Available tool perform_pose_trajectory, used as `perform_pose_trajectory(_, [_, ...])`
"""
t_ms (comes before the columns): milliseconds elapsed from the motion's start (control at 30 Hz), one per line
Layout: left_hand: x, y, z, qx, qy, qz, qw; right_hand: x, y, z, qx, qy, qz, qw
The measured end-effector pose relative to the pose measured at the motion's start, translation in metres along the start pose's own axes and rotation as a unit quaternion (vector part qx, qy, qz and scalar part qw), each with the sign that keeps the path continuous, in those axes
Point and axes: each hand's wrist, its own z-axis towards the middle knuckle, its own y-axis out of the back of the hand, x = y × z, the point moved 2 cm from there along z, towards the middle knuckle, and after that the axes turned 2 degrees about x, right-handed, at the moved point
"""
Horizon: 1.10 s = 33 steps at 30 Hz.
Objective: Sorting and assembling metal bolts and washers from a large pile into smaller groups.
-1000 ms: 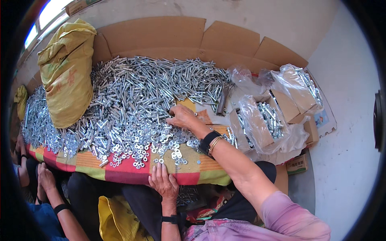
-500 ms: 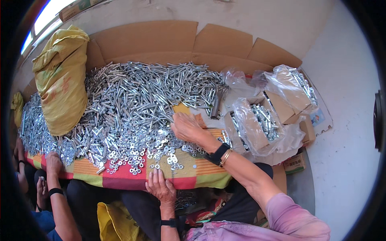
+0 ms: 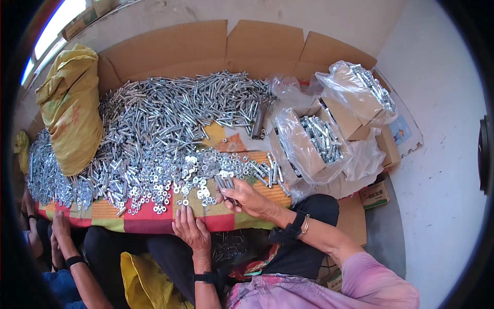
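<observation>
Near the front of the cloth my right hand (image 3: 246, 198) is closed round several grey metal bolts (image 3: 223, 183), whose ends stick out past the fingers. My left hand (image 3: 192, 229) lies palm down on the cloth's front edge with fingers stretched and nothing in it. Just beyond my left fingertips are loose washers and nuts (image 3: 160, 193) spread over the checked cloth (image 3: 149, 226). Behind them a wide heap of bolts (image 3: 170, 110) covers much of the surface. A few assembled bolts (image 3: 272, 170) lie to the right of the washers.
On the right stand cardboard boxes (image 3: 346, 119) lined with clear plastic and filled with assembled bolts (image 3: 321, 138). A dark tube (image 3: 258, 121) lies beside the heap. At left rests a yellow woven sack (image 3: 72, 118); another person's hands (image 3: 62, 229) are near the cloth's edge.
My right hand has come back from the heap toward the front edge, now with bolts in its fingers. My left hand stays on the cloth edge. The whole view has shifted slightly.
</observation>
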Motion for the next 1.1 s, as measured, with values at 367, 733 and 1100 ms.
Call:
perform_pose_trajectory(367, [-0.053,0.008,0.033,0.098,-0.029,-0.079,0.992,-0.008,0.038,-0.020,0.049,-0.048,0.405,0.912])
perform_pose_trajectory(733, [-0.081,-0.021,0.078,0.170,-0.158,-0.080,0.969,0.035,0.011,-0.036,0.061,0.024,0.214,0.975])
perform_pose_trajectory(1100, [-0.050,0.002,0.058,0.109,-0.097,-0.115,0.983,0.030,0.021,-0.037,0.054,-0.016,0.311,0.949])
